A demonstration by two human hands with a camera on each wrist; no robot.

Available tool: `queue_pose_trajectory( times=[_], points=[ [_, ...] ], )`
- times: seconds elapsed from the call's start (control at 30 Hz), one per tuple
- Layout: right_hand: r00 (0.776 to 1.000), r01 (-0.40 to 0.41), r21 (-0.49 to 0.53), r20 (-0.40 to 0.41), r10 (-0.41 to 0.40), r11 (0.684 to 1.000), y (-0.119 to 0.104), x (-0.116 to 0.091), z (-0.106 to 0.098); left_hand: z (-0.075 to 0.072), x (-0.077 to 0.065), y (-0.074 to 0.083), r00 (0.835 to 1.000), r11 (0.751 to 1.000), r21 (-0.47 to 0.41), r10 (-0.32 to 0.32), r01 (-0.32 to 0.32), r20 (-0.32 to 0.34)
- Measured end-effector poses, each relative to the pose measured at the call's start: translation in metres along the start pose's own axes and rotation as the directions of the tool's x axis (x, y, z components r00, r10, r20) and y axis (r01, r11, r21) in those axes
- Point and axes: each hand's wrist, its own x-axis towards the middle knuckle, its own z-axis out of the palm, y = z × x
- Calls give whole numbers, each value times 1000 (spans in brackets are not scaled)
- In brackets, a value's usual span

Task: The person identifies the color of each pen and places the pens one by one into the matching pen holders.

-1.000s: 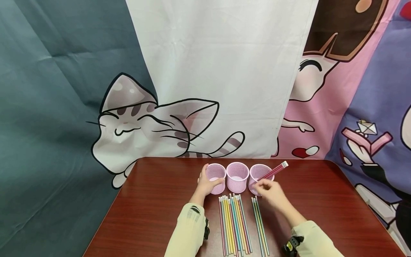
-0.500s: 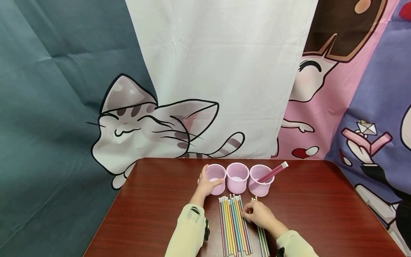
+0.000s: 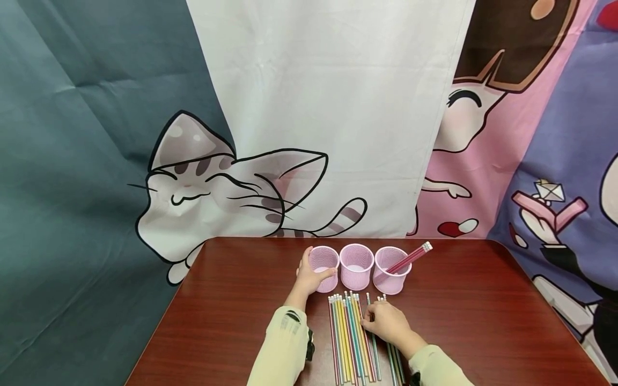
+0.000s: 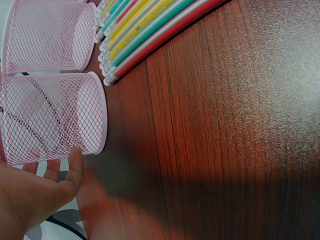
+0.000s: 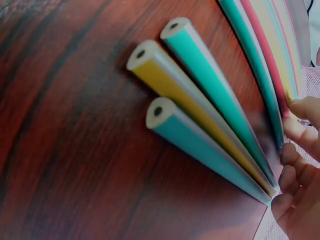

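Observation:
My left hand (image 3: pixel 309 276) grips the leftmost pink mesh pencil cup (image 3: pixel 325 260), thumb across its front and fingers round its far left side. In the left wrist view, the thumb lies against the mesh. My right hand (image 3: pixel 388 324) is over the pencils, its thumb and forefinger pinching a red pencil (image 5: pixel 264 55) at the right edge of the large pencil bundle (image 3: pixel 345 340). A single green pencil (image 3: pixel 375 354) lies just right of that bundle. Under the right hand and partly hidden are two green pencils and a yellow pencil (image 5: pixel 195 110).
Two more pink mesh cups stand in the same row: the middle cup (image 3: pixel 357 279) and the right cup (image 3: pixel 391 284), which holds several red pencils (image 3: pixel 407 261) leaning right. The dark red wooden table (image 3: pixel 232 321) ends at a printed cloth backdrop (image 3: pixel 328 96).
My right hand has come from the right cup down to the pencil bundle. One green pencil has shifted right, away from the bundle. The left hand stays on its cup.

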Motion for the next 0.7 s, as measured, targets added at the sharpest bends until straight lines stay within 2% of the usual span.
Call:
queue_pose_trajectory(
  times=[0.17, 0.7],
  points=[
    [998, -56, 2, 18, 56, 998, -2, 2, -1, 0, 0, 0, 1000, 1000, -3, 2, -2, -3],
    [987, -138, -56, 74, 142, 989, -11, 5, 1, 0, 0, 0, 1000, 1000, -11, 3, -3, -5]
  ],
)
